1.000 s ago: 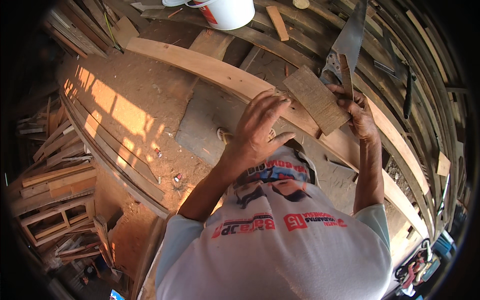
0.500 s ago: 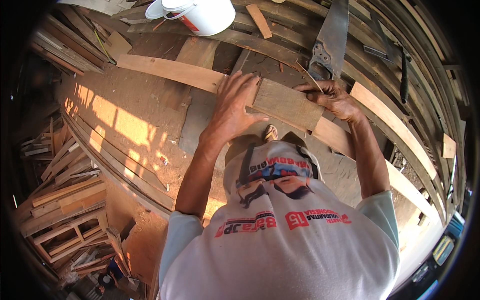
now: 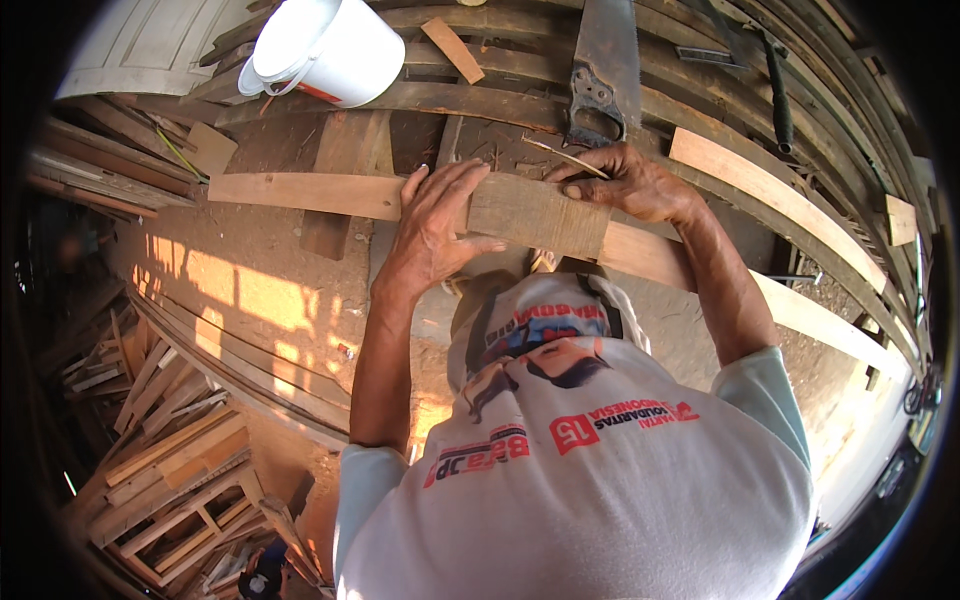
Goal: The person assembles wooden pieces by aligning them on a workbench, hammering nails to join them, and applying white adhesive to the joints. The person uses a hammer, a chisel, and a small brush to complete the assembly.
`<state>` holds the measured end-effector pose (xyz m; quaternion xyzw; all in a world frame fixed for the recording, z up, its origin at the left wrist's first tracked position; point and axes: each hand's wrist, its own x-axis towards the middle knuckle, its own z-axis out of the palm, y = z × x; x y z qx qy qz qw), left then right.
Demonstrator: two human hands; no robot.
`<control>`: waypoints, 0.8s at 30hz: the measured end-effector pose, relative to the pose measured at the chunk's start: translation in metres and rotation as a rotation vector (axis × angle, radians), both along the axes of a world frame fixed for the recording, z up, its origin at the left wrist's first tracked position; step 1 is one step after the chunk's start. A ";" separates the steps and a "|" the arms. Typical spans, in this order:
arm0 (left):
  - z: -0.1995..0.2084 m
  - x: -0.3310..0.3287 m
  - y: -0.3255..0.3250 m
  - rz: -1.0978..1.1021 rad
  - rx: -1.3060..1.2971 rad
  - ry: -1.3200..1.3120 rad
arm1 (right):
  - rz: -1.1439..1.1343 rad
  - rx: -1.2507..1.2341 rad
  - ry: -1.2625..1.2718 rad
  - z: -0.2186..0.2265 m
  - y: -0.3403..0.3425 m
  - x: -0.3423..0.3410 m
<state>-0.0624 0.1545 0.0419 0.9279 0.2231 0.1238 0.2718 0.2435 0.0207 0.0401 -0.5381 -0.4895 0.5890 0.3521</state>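
A long pale plank [image 3: 300, 192] runs across in front of me, with a short, darker wooden block [image 3: 535, 215] lying over it. My left hand [image 3: 430, 230] spans the block's left end, fingers over the far side and thumb along the near edge. Between the thumb and fingers of my right hand [image 3: 640, 185] is a thin light stick [image 3: 565, 155], slanting away to the left above the block's far edge. Whether it is a pencil or a sliver of wood I cannot tell. The right fingers are curled close to the block's right end.
Beyond the plank lie a handsaw [image 3: 605, 75], a white bucket [image 3: 335, 55] and a black-handled tool [image 3: 778, 95], on or beside long timbers [image 3: 470, 100]. Another pale board [image 3: 770, 200] lies at right. Stacked wood [image 3: 180, 455] and a wooden frame [image 3: 190, 525] fill the lower left.
My view has shifted, so the plank, saw and bucket appear further left. The stick in my right hand has tipped flatter toward the left. My left hand keeps its place at the block.
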 end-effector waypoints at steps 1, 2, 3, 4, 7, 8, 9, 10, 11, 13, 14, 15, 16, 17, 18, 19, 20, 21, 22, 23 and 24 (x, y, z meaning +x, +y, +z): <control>0.000 0.000 0.000 -0.002 0.000 -0.002 | -0.003 -0.002 0.027 -0.001 0.000 0.000; -0.001 0.000 0.001 -0.003 0.001 -0.005 | -0.001 0.003 -0.007 0.000 0.001 -0.002; -0.002 0.001 0.002 -0.002 0.002 -0.010 | 0.003 0.009 -0.044 0.005 0.002 -0.003; -0.003 0.000 0.003 -0.010 0.003 -0.014 | 0.009 0.015 -0.082 0.008 0.003 -0.003; -0.007 -0.004 0.005 -0.025 -0.008 -0.039 | -0.011 -0.041 -0.103 0.009 0.003 -0.002; -0.008 -0.004 0.006 -0.027 -0.014 -0.057 | -0.007 -0.053 -0.084 0.010 0.004 -0.001; -0.009 -0.005 0.006 -0.029 -0.021 -0.077 | -0.003 -0.066 -0.067 0.013 0.005 0.000; -0.008 -0.005 0.006 -0.029 -0.022 -0.084 | 0.001 -0.079 -0.049 0.014 0.006 0.001; -0.006 -0.005 0.006 -0.029 -0.024 -0.091 | -0.009 -0.073 -0.041 0.013 0.005 0.001; -0.004 -0.004 0.007 -0.030 -0.019 -0.089 | -0.026 -0.057 -0.023 0.009 0.004 0.000; -0.004 -0.003 0.006 -0.032 -0.015 -0.081 | -0.014 -0.066 -0.035 0.009 0.006 -0.001; -0.004 -0.002 0.005 -0.037 -0.014 -0.075 | -0.006 -0.077 -0.049 0.011 0.006 -0.001; -0.004 -0.002 0.006 -0.040 -0.012 -0.076 | 0.002 -0.089 -0.062 0.012 0.006 -0.001; -0.004 -0.003 0.006 -0.044 -0.011 -0.077 | 0.003 -0.083 -0.058 0.011 0.006 -0.001; -0.004 -0.004 0.007 -0.053 -0.008 -0.080 | 0.000 -0.077 -0.056 0.010 0.006 -0.001; -0.004 -0.003 0.007 -0.053 -0.009 -0.077 | -0.004 -0.070 -0.054 0.009 0.006 0.000; -0.004 -0.003 0.007 -0.054 -0.010 -0.074 | -0.012 -0.059 -0.081 0.009 0.005 -0.001; -0.003 -0.003 0.007 -0.054 -0.008 -0.068 | -0.020 -0.045 -0.107 0.010 0.006 -0.002; -0.003 -0.002 0.007 -0.055 -0.009 -0.060 | -0.028 -0.030 -0.132 0.010 0.005 -0.003; -0.002 -0.002 0.007 -0.056 -0.010 -0.051 | -0.027 -0.021 -0.152 0.011 0.004 -0.003; -0.002 -0.001 0.009 -0.060 -0.009 -0.042 | -0.029 -0.009 -0.171 0.011 0.003 -0.003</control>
